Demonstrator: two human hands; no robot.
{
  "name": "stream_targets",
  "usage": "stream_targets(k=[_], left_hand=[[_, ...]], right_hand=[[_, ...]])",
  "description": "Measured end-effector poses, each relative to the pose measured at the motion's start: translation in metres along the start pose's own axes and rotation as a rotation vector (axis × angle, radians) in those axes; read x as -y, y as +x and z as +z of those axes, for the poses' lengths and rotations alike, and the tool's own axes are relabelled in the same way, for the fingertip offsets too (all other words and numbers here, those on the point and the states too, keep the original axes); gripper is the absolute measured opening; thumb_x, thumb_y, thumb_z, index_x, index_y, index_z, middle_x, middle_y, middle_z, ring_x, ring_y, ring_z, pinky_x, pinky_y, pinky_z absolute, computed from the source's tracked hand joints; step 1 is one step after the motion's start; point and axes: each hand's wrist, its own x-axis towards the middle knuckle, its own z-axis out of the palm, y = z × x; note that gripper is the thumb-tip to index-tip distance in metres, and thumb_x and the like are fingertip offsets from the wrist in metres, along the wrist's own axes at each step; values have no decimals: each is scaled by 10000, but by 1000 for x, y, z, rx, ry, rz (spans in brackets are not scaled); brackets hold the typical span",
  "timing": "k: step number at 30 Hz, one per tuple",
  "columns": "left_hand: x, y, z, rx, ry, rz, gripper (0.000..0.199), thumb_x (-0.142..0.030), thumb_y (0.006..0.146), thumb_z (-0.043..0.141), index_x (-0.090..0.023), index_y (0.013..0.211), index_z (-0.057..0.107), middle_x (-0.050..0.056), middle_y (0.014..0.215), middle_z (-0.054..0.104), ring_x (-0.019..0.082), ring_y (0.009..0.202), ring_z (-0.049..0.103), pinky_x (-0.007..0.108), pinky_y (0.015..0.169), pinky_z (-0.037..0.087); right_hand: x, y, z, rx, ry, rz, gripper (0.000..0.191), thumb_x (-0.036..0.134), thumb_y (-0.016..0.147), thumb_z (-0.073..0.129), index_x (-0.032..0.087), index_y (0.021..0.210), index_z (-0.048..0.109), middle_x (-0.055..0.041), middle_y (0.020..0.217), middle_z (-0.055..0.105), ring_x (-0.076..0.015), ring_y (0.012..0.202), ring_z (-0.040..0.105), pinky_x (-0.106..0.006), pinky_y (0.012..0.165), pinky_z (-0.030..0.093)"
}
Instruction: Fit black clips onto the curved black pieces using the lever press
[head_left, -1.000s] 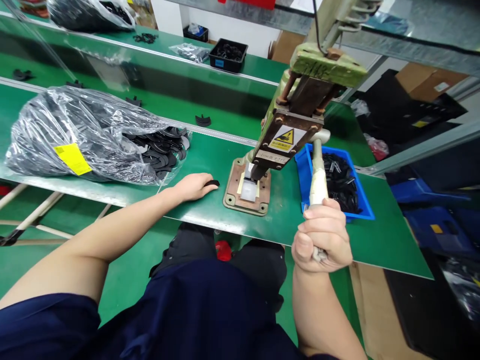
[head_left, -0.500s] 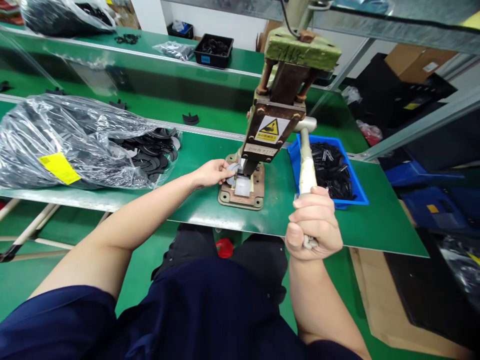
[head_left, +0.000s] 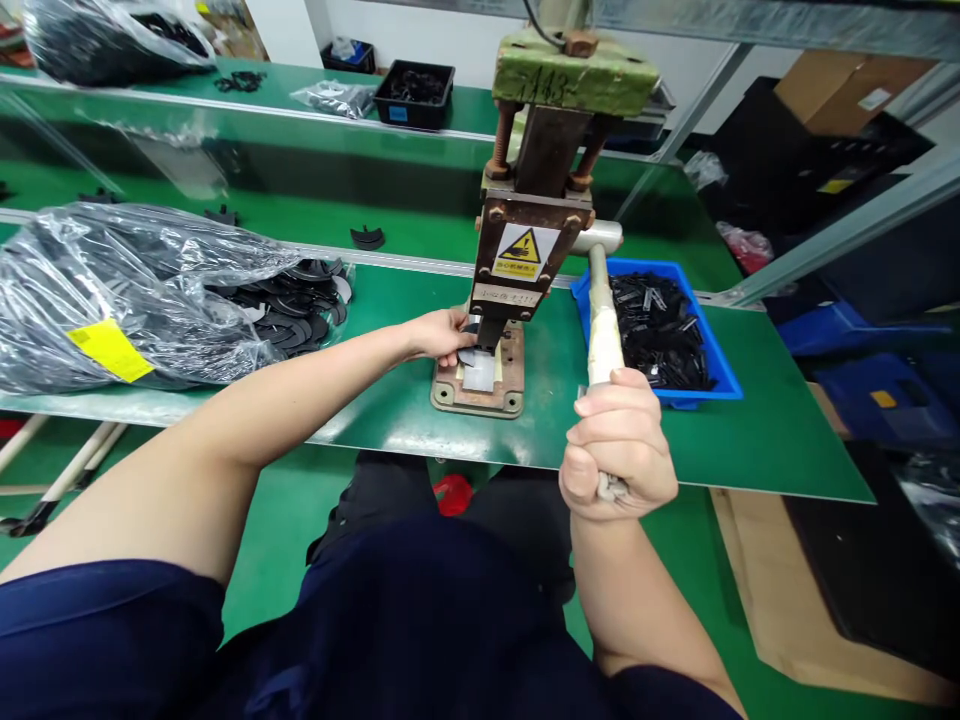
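My right hand [head_left: 622,445] is wrapped round the pale, tape-bound lever handle [head_left: 604,320] of a hand press [head_left: 517,220]. At the press base [head_left: 476,400], my left hand [head_left: 442,335] pinches a dark curved part [head_left: 466,357] beside the ram's lower end [head_left: 491,333]. The fingers partly cover this part, and its far side is hidden under the ram. Just in front of it lies a pale flat plate [head_left: 478,372] on the base.
A clear plastic bag [head_left: 135,290] spills black curved pieces [head_left: 300,310] on the left. Right of the press, a blue bin [head_left: 724,360] holds black parts. One loose curved piece [head_left: 367,237] lies behind the bench strip. A black bin [head_left: 414,115] stands on the far shelf.
The view has shifted slightly. My left hand has turned, and the curved part now shows its dark side rather than a grey one. My right hand keeps its grip on the lever.
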Motion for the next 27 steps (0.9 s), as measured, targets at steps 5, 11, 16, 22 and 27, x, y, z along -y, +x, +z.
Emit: stream_targets(k=[5,11,16,22,27], left_hand=[[3,0,5,5,-14,-31,282,-388,961,808,-191,1066,635,-51,491,584,116,383,563,189,421,416],[20,-20,25,-164,-55,83,340,-430,983,749,-191,1165,590,1,685,708,157,504,668,236,486,485],[47,-47,1,-93,27,362,301,-385,1018,654,-181,1238,660,76,1026,783,166,829,745,290,746,596],[88,-46,-139,-626,836,180,379,-281,986,607,-143,1314,738,175,1334,731,324,1250,657,455,1125,497],[93,-25,-214,-502,1217,124,607,-176,910,592,-141,1513,647,192,1532,635,388,1388,550,502,1183,397]], right_hand=[[-2,1,0,-17,-18,-7,256,284,907,694,231,704,547,70,716,639,-147,855,716,-512,1072,576],[-3,5,-4,23,-24,-41,244,260,889,701,226,688,568,54,722,659,-155,842,728,-514,1050,581],[-8,5,-5,1,-25,-51,248,265,855,719,240,653,576,46,681,649,-174,796,722,-522,988,590],[-11,3,-3,-21,-24,-43,224,234,806,726,255,645,572,57,656,650,-185,762,713,-542,958,595],[-10,3,-2,-37,-36,-29,212,183,775,712,253,643,562,62,648,645,-182,751,708,-543,962,591]])
